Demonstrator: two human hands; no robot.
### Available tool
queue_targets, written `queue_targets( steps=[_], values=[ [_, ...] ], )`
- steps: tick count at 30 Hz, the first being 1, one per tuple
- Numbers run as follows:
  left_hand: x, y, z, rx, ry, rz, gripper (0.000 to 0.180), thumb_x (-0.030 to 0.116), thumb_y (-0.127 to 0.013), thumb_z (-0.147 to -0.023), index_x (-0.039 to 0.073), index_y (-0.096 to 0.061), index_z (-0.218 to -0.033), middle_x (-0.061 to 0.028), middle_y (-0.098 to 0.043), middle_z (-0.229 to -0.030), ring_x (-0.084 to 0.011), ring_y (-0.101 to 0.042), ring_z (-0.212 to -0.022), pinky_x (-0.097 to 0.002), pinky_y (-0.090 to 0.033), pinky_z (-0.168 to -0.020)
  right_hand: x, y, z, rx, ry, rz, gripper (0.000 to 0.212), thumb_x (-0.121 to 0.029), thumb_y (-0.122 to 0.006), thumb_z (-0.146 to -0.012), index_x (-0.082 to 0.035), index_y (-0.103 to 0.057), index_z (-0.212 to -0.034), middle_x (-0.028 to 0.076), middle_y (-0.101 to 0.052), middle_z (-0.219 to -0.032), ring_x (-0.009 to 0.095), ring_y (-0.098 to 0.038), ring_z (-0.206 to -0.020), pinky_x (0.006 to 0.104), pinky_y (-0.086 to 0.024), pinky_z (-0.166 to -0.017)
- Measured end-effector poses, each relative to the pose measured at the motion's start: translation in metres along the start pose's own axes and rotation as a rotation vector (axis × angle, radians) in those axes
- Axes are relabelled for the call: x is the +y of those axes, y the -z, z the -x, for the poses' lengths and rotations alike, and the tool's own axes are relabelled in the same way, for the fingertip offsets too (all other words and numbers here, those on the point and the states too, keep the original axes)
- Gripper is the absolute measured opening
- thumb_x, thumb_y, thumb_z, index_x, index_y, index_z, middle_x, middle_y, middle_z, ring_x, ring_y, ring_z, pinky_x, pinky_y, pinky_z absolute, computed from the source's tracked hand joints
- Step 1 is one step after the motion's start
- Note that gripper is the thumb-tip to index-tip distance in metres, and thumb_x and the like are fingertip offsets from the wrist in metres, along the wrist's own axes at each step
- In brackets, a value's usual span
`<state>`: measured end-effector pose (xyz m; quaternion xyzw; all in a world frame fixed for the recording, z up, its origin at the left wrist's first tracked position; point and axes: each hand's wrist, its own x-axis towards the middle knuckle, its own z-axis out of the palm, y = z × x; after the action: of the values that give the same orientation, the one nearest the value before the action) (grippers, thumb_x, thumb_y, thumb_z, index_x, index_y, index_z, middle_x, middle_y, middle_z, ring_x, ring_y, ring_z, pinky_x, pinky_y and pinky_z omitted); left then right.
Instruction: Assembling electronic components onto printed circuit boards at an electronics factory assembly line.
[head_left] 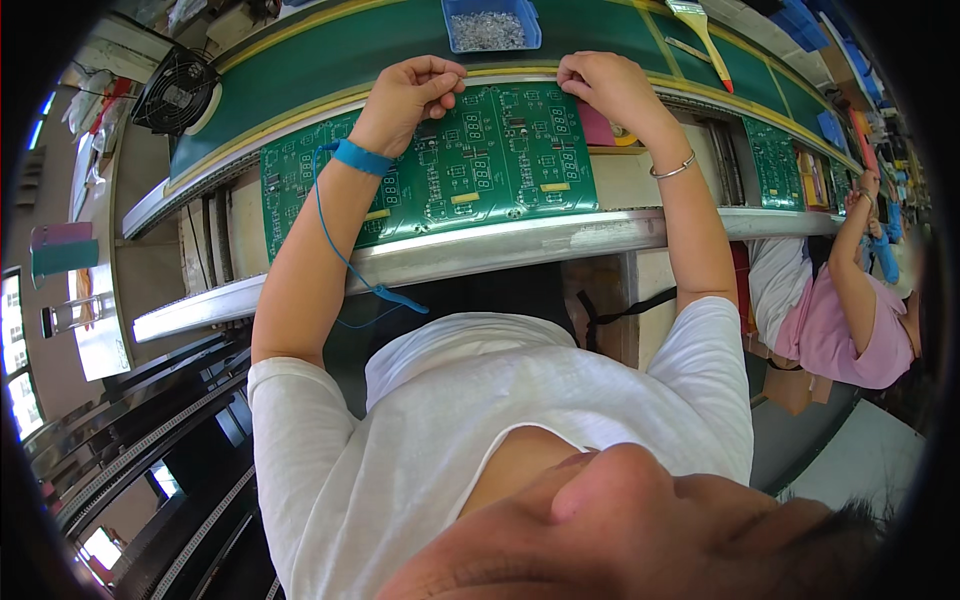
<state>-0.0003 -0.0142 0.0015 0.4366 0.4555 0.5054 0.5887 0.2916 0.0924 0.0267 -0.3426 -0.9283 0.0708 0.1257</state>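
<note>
A large green circuit board panel [545,150] with several digit displays lies across the metal rails in front of me. Over its far edge, my left hand [412,95] is closed in a pinch; whatever is between thumb and forefinger is too small to make out. My right hand [612,88] hovers by the panel's far right corner, fingers curled together, their tips partly hidden. A blue wrist strap [362,157] with a thin cord circles my left wrist. Beyond both hands stands a blue bin [532,38] of small clear parts [488,31].
A near metal rail [520,238] runs along the panel's front. On the green belt [330,62] lies a brush [705,42]. A black fan [176,92] stands at far left. Another circuit board [772,165] and a co-worker in a pink top [850,330] are at right.
</note>
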Motion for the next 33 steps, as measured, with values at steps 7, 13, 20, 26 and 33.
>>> queue_targets(
  steps=[7,13,20,26,33],
  values=[
    [-0.003,0.001,-0.002,0.022,-0.012,0.002,0.015,0.006,-0.067,-0.099,-0.001,-0.070,-0.113,-0.0069,-0.073,-0.098,-0.0079,-0.064,-0.076,-0.0203,-0.050,-0.064,-0.007,0.003,0.000,-0.041,-0.043,0.022,0.009,-0.017,-0.068,-0.089,-0.009,-0.071,-0.090,0.009,-0.072,-0.088,0.032,-0.070,-0.086,0.0436,-0.056,-0.074],
    [-0.003,0.002,-0.004,0.046,-0.041,-0.071,0.012,0.006,-0.069,-0.098,-0.001,-0.069,-0.107,-0.0060,-0.073,-0.091,-0.0083,-0.063,-0.071,-0.0209,-0.048,-0.060,-0.015,0.000,0.002,0.014,-0.003,0.128,0.009,-0.017,-0.067,-0.088,-0.008,-0.070,-0.088,0.010,-0.072,-0.087,0.033,-0.070,-0.087,0.0450,-0.056,-0.074],
    [-0.016,0.002,-0.011,0.173,-0.188,-0.442,0.010,0.011,-0.073,-0.095,0.001,-0.073,-0.097,-0.0013,-0.070,-0.086,-0.0090,-0.062,-0.072,-0.0244,-0.048,-0.063,-0.014,-0.003,0.001,0.044,-0.025,0.122,0.008,-0.015,-0.067,-0.087,-0.008,-0.071,-0.086,0.012,-0.072,-0.087,0.034,-0.070,-0.087,0.0459,-0.057,-0.075],
    [-0.015,-0.017,-0.012,0.214,-0.397,-0.899,0.012,0.010,-0.074,-0.090,0.000,-0.072,-0.096,-0.0077,-0.070,-0.086,-0.0173,-0.064,-0.073,-0.0312,-0.052,-0.069,-0.016,-0.005,0.002,0.062,-0.071,0.127,0.007,-0.014,-0.068,-0.087,-0.008,-0.072,-0.087,0.013,-0.073,-0.087,0.035,-0.070,-0.086,0.0464,-0.056,-0.075],
    [-0.016,-0.037,-0.009,0.250,-0.476,-1.148,0.007,0.013,-0.070,-0.088,0.006,-0.071,-0.088,-0.0116,-0.068,-0.096,-0.0353,-0.066,-0.090,-0.0471,-0.052,-0.075,-0.017,-0.002,0.003,0.040,-0.063,0.073,0.007,-0.014,-0.069,-0.087,-0.007,-0.072,-0.087,0.013,-0.073,-0.088,0.036,-0.070,-0.086,0.0466,-0.056,-0.075]
  ],
)
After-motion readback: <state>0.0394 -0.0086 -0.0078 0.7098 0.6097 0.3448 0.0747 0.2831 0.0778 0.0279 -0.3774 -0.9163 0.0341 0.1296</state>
